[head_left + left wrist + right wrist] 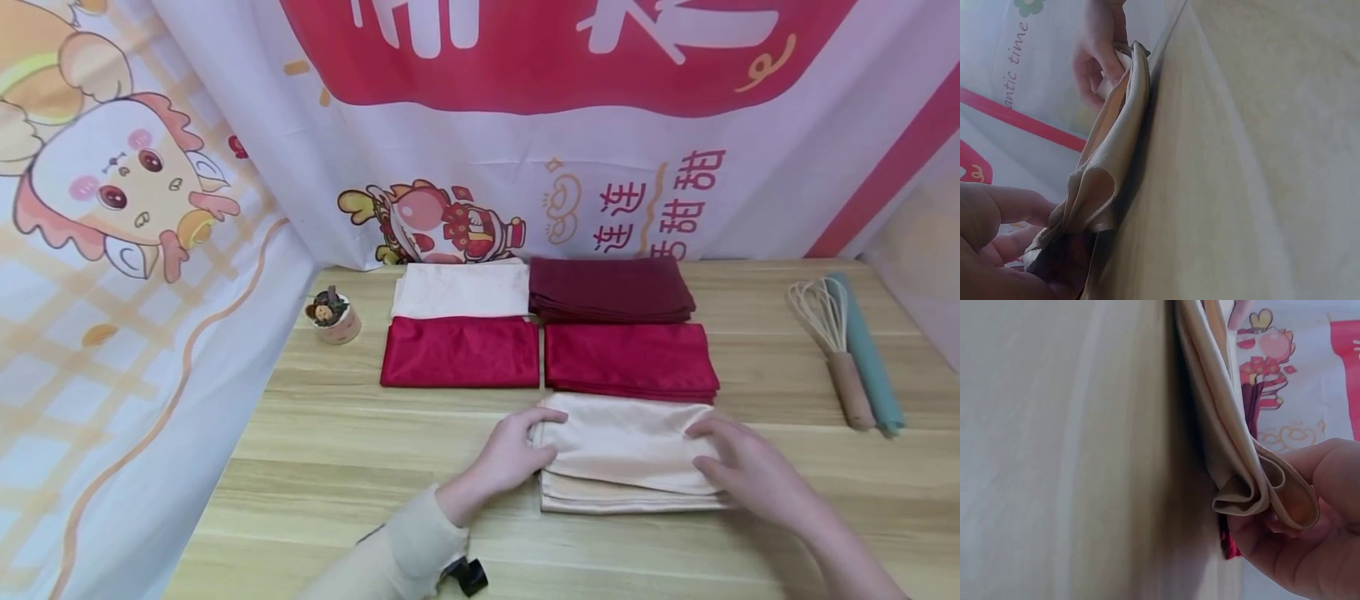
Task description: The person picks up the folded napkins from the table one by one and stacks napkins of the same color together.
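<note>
A folded cream satin cloth [630, 446] lies nearest the front, its layers showing along the lower edge. My left hand [513, 450] pinches its left end, and my right hand [738, 462] grips its right end. In the left wrist view, the thumb and fingers of the left hand [1007, 237] close on the cloth's gathered edge. Looped folds of the cloth [1241, 481] sit between thumb and fingers of the right hand [1310, 519] in the right wrist view; some fingertips are hidden beneath it.
Behind lie two folded red satin cloths [461, 352] [630, 358], a white cloth [465, 290] and a dark maroon cloth [609, 287]. A small decorated pot [339, 323] stands at left. A whisk [843, 367] and a teal rolled item [870, 358] lie at right on the wooden table [315, 467].
</note>
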Demonstrator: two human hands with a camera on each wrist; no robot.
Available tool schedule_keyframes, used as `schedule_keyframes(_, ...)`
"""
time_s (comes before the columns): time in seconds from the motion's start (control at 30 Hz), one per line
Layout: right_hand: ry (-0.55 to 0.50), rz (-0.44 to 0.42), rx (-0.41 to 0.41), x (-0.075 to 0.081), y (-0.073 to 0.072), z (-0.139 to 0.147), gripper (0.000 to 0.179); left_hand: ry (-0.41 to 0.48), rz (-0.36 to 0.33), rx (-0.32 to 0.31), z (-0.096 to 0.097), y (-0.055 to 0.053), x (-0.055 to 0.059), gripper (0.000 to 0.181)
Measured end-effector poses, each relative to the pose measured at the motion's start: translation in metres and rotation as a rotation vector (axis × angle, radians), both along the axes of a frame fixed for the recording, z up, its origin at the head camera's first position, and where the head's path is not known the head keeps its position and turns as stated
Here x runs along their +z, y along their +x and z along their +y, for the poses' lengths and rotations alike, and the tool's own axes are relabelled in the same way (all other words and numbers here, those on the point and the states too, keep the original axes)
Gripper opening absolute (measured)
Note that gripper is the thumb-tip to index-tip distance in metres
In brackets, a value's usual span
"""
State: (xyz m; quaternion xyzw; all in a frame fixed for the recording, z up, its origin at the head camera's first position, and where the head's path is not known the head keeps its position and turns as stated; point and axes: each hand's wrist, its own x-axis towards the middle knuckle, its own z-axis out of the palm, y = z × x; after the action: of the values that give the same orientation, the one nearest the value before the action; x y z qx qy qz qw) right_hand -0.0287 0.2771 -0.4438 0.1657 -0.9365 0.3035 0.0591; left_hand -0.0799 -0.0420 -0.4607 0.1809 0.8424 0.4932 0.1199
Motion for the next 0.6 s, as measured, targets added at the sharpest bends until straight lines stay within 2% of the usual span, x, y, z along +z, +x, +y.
schedule_keyframes(0.17,-0.028,0.046,0.007,0.012,0.0,-0.013,0.034,0.004,-0.011,0.019,-0.015,-0.002,0.009,0.041)
schedule_keyframes(0.33,-0.049,0.044,-0.019,0.024,-0.006,-0.029,0.034,0.008,0.004,0.072,-0.033,-0.007,0.025,0.044)
schedule_keyframes(0.53,-0.093,0.074,-0.027,0.033,-0.028,-0.054,0.034,0.033,0.073,0.135,-0.056,-0.021,0.04,0.045)
schedule_keyframes(0.6,-0.116,0.082,-0.017,0.036,-0.038,-0.062,0.034,0.048,0.071,0.162,-0.064,-0.027,0.045,0.046)
